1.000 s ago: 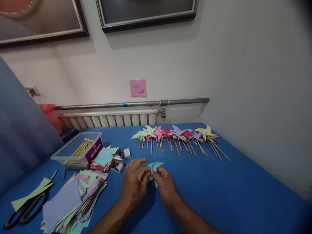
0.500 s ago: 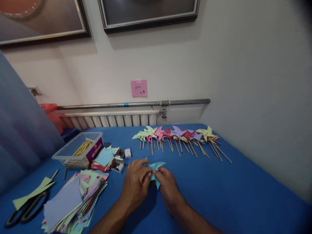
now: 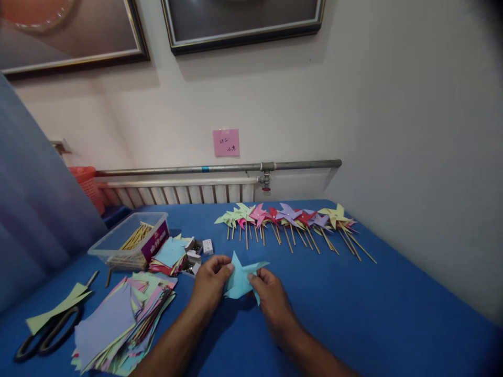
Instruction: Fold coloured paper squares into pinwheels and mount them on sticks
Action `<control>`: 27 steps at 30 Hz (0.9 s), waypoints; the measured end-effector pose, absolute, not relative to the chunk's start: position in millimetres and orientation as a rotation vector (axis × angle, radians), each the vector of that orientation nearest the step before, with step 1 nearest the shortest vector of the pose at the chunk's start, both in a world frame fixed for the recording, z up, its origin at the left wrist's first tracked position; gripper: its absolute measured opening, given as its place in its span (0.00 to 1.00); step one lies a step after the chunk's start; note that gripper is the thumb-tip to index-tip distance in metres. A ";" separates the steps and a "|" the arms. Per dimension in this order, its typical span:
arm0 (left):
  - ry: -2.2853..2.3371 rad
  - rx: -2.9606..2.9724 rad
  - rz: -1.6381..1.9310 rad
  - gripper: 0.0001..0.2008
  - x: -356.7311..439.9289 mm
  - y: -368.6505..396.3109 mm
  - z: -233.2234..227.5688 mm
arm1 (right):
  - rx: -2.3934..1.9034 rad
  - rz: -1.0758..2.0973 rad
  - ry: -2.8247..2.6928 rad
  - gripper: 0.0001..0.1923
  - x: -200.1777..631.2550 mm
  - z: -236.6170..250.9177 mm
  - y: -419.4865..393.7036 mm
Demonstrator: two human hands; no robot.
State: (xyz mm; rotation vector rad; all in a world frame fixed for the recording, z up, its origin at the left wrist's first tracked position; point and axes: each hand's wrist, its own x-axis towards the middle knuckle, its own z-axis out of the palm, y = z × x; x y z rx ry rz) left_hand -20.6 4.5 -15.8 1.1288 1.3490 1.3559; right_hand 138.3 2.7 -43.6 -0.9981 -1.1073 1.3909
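Left hand (image 3: 210,285) and right hand (image 3: 271,296) are both pinched on the light blue paper piece (image 3: 239,277), one at each side, fingers closed on its edges. The piece is held just above the tabletop (image 3: 393,314), in front of the person.

Change vs a second ago: the hands were bunched together over a mostly folded piece; now they're pulled apart and the paper is opened out, a point sticking up. My read: it's being spread or re-shaped, not yet pinned to a stick.

Relative to the blue piece:
- just left, beyond the left hand: small open boxes (image 3: 194,254), contents too small to tell
- further left: loose stack of coloured paper squares (image 3: 118,319), clear tub of wooden sticks (image 3: 129,241) behind it
- far left: black scissors (image 3: 43,335) on a green offcut
- behind it: row of finished pinwheels (image 3: 291,220) on sticks, near the radiator (image 3: 176,191)
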 end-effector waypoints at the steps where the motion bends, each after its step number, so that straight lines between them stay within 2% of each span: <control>1: 1.291 1.072 1.333 0.19 -19.7 5.5 -17.7 | -0.998 1.393 -1.094 0.13 138.3 -44.0 3.1; 7: 1.092 0.993 1.213 0.21 -13.4 3.8 -24.3 | -1.050 1.400 -1.103 0.13 138.9 -44.7 5.1; 14: 1.097 0.998 1.203 0.21 -13.4 5.7 -21.5 | -1.046 1.304 -1.159 0.15 138.0 -51.4 3.7; 27: 1.138 0.965 1.260 0.18 -9.3 4.9 -25.5 | -1.025 1.355 -1.168 0.16 135.8 -54.9 2.3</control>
